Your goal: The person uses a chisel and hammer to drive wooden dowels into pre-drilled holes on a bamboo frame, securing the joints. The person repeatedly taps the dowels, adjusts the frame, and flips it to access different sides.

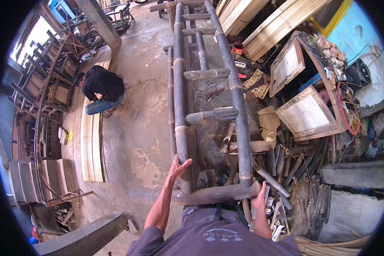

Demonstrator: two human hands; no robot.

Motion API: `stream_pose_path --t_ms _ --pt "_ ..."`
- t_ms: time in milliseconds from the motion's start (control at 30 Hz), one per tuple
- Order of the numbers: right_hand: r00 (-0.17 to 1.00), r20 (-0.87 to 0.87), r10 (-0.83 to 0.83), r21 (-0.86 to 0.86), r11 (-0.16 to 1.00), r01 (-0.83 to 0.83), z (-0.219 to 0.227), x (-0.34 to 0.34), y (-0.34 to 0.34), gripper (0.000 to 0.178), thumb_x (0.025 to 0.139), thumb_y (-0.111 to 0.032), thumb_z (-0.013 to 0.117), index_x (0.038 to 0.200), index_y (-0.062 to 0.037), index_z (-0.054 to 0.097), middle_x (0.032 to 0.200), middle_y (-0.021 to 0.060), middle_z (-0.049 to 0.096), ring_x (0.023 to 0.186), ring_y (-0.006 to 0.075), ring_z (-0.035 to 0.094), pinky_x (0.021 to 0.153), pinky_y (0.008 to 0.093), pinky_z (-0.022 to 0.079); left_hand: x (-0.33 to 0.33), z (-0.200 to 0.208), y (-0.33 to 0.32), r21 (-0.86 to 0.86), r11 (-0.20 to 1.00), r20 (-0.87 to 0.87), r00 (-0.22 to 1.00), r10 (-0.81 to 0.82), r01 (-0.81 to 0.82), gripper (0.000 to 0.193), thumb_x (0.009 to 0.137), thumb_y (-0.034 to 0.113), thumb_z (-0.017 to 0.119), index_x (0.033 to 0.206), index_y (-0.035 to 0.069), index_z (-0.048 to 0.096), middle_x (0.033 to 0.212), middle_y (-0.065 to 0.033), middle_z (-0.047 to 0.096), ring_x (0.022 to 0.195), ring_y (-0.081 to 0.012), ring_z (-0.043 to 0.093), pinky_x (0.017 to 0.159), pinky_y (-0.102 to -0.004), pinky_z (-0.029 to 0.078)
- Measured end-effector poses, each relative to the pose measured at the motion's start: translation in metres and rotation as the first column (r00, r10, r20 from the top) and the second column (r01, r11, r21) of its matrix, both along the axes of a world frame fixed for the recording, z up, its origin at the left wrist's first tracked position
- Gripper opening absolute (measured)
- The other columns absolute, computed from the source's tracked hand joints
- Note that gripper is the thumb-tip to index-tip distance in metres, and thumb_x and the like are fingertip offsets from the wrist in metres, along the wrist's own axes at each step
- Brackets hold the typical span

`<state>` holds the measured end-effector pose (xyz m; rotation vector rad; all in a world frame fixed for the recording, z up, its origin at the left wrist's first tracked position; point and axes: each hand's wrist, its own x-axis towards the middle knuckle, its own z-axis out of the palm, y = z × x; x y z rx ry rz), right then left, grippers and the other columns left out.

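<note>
A large ladder-like frame of dark bamboo poles (242,136) stretches away from my body, with short rungs between its two long poles. A thick bamboo crosspiece (217,195) lies across its near end, close to my waist. My left hand (178,169) is wrapped round the left long pole, just above the crosspiece. At the crosspiece's right end, my right hand (259,197) is closed against the cut end; some of its fingers are hidden behind the bamboo.
A person in black (104,85) crouches at the left over long pale slats (91,145). Bamboo offcuts (305,170) pile up at the right, below a wooden cabinet with open doors (307,113). A concrete beam (85,234) juts in at lower left. Bundled strips (281,25) lie at the far right.
</note>
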<state>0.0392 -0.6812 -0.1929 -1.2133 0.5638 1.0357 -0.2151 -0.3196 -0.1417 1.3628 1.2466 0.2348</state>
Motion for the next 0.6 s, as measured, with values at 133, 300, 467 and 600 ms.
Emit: stream_pose_path --t_ms 133,300,467,600 --pt "0.996 0.056 -0.071 -0.055 0.996 0.074 -0.020 -0.003 -0.010 0.057 0.087 -0.059 0.050 0.119 -0.0116 0.057 0.116 0.0077 0.061 0.107 0.0263 0.057 0.095 0.0454 0.044 0.004 -0.019 -0.009 0.020 0.995 0.041 0.995 0.093 -0.094 0.071 0.079 0.046 0.071 0.128 0.001 0.045 0.119 -0.0193 0.058 0.109 -0.0283 0.056 0.091 -0.0379 0.045" --pt "0.992 0.031 -0.119 -0.057 0.991 0.120 -0.014 -0.002 -0.001 0.046 0.090 -0.047 0.052 0.117 -0.0107 0.056 0.112 0.0054 0.061 0.103 0.0232 0.059 0.090 0.0419 0.047 0.007 0.001 -0.013 0.035 0.990 0.020 0.990 0.137 -0.138 0.069 0.080 0.045 0.070 0.126 0.001 0.047 0.112 -0.0175 0.062 0.103 -0.0274 0.059 0.090 -0.0393 0.046" --pt "0.993 0.052 -0.107 -0.102 0.988 0.111 0.007 0.010 0.030 0.045 0.092 -0.044 0.050 0.117 -0.0080 0.056 0.110 0.0069 0.061 0.103 0.0231 0.059 0.089 0.0405 0.048 0.019 0.009 0.006 -0.013 0.993 -0.029 0.992 0.119 -0.120 0.066 0.080 0.045 0.070 0.124 0.000 0.049 0.110 -0.0166 0.063 0.100 -0.0262 0.060 0.088 -0.0384 0.046" --pt "0.995 0.062 -0.083 -0.160 0.983 0.092 -0.002 0.044 0.068 0.053 0.088 -0.051 0.052 0.117 -0.0069 0.056 0.109 0.0092 0.061 0.101 0.0266 0.059 0.090 0.0425 0.048 0.054 0.003 0.048 0.055 0.994 -0.013 0.995 0.096 -0.095 0.066 0.081 0.046 0.070 0.123 0.000 0.049 0.110 -0.0166 0.062 0.100 -0.0254 0.059 0.087 -0.0373 0.046"
